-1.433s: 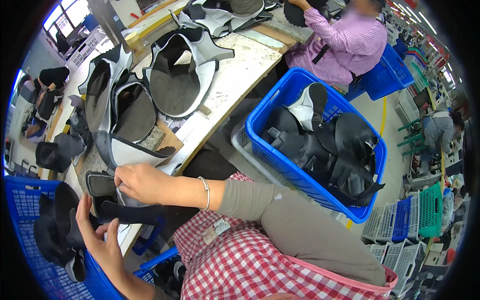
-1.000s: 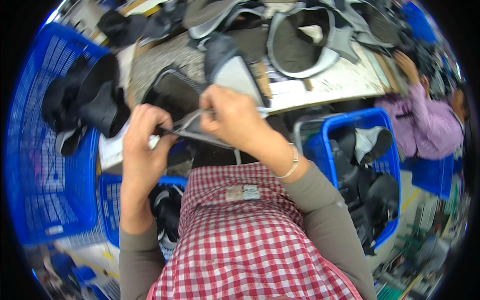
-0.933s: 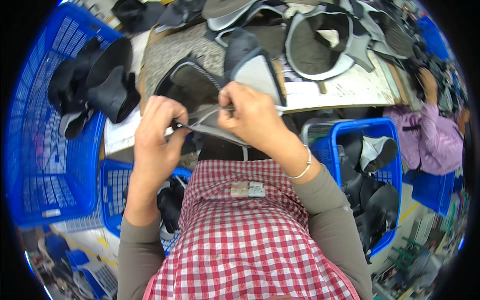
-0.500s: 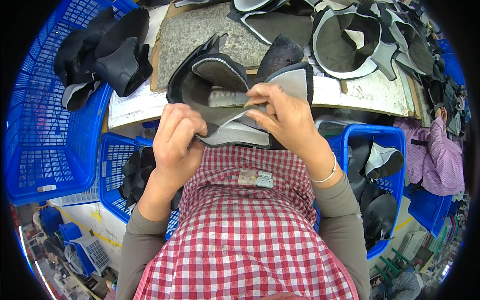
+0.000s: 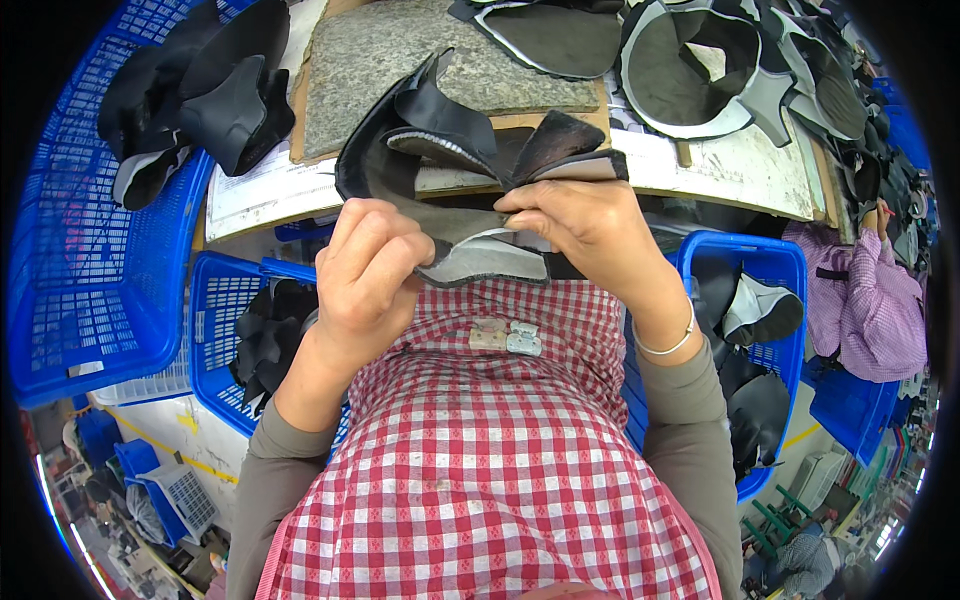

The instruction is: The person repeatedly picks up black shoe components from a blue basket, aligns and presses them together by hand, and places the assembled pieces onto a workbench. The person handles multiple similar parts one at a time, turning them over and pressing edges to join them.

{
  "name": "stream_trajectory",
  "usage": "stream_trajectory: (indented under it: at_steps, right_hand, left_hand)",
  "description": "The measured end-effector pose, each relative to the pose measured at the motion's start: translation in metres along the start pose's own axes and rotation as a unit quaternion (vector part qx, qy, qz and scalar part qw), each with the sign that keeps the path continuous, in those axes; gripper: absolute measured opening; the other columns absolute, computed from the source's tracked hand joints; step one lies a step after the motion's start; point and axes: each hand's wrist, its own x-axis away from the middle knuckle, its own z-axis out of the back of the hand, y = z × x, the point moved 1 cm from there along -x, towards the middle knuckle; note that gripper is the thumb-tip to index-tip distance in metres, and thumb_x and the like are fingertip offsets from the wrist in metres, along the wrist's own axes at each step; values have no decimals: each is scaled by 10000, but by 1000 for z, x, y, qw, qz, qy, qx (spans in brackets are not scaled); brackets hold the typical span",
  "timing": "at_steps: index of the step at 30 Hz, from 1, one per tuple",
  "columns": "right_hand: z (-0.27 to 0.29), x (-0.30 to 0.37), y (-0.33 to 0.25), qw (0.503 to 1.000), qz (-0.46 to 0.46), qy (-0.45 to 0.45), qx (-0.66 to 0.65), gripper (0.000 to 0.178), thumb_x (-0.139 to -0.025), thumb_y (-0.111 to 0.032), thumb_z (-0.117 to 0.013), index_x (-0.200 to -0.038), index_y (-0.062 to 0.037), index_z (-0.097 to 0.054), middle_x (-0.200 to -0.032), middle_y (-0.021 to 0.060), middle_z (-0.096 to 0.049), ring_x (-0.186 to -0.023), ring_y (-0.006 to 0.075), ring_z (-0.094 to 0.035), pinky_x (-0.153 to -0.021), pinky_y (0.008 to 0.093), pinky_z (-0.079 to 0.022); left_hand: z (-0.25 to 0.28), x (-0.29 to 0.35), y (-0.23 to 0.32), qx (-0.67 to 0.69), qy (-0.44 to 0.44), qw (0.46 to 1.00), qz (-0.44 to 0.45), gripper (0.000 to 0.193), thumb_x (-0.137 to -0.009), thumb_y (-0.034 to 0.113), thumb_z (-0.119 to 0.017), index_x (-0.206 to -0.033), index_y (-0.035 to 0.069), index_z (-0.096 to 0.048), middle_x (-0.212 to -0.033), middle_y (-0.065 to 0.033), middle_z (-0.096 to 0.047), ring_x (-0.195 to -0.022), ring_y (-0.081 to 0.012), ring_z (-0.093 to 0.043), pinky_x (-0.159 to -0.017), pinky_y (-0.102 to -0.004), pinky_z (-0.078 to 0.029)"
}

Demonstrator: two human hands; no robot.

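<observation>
Head cam: L grip & R grip pinch blk/grey piece, prob. by edges, most beyond

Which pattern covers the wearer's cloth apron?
The cloth apron has red and white checks; head view.

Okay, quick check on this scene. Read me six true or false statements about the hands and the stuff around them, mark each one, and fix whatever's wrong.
1. The left hand and right hand hold the same dark and grey piece. True.
2. A bracelet circles the left wrist. False: the bracelet is on the right wrist.
3. The blue basket on the right holds black pieces. True.
4. The apron is plain green. False: the apron is red and white checked.
5. The grey slab lies on the floor. False: the slab lies on the table.
6. A co-worker shows near the right edge. True.
</observation>
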Motion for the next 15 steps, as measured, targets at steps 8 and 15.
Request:
stream_trajectory:
  at_steps: [8, 15]
  right_hand:
    - [-3, 8, 7, 988, 115, 32, 100, 167, -822, -120, -857, -965, -76, -782, -877, 44, -792, -745, 222, -755, -667, 332, -603]
    - [-1, 7, 10, 979, 166, 44, 110, 177, -818, -141, -826, -968, -96, -745, -834, 63, -755, -766, 226, -759, -644, 346, -608]
  left_hand:
    - [-2, -4, -2, 22, 30, 999, 0, 365, -541, -156, -650, -855, 29, -628, -850, -96, -628, -839, -303, -620, -672, -381, -505]
    - [-2, -7, -1, 24, 29, 999, 3, 371, -546, -153, -675, -863, 32, -619, -855, -101, -634, -839, -312, -623, -707, -393, -504]
